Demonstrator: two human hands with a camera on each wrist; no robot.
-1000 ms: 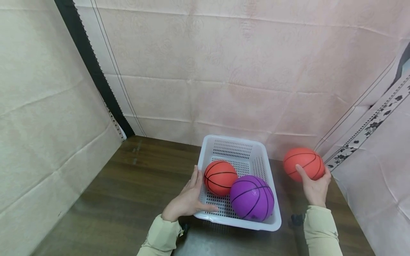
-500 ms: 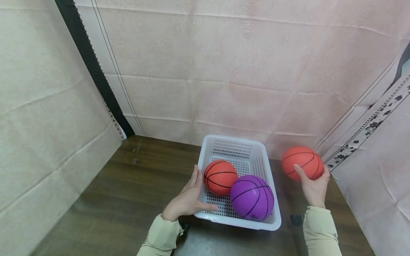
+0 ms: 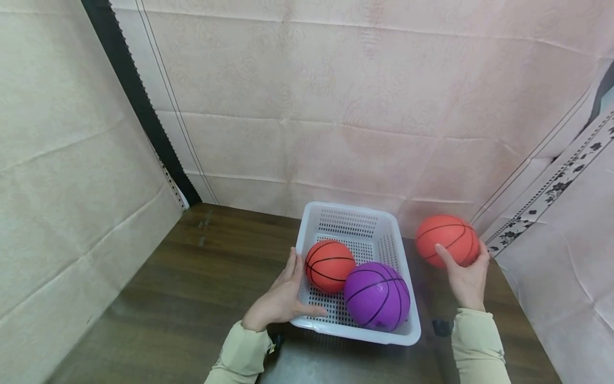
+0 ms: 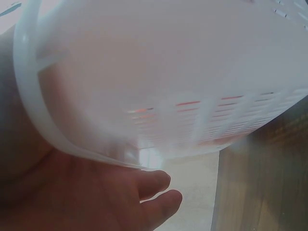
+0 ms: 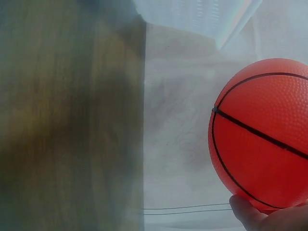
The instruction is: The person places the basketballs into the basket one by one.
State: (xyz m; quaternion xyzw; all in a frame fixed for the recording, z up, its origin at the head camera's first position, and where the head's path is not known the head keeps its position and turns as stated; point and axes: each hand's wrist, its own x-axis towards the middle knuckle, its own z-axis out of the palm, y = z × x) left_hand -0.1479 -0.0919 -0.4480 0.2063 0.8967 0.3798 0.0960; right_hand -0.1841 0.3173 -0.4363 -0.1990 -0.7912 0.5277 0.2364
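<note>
In the head view, my left hand (image 3: 280, 296) rests on the front left corner of a white plastic basket (image 3: 352, 335), its fingers straight along the left side and the thumb over the front rim. The left wrist view shows the fingers beside the slotted basket wall (image 4: 192, 62). Inside the basket, a small orange-red toy basketball (image 3: 331, 266) touches a larger purple ball (image 3: 377, 297). Right of the basket, my right hand (image 3: 467, 277) grips a second orange-red toy basketball (image 3: 446, 240), thumb on its near side. The right wrist view shows this ball (image 5: 264, 130) off the tabletop.
The brown wooden table (image 3: 192, 298) meets a pale cloth wall (image 3: 336, 133) behind the basket. Other cloth walls stand at the left and right, the right one (image 3: 566, 256) close to my right hand. A grey panel (image 3: 326, 365) lies at the table's front.
My right hand has moved slightly left and away from me with the orange-red basketball. The left hand, the basket and the balls in it have stayed put.
</note>
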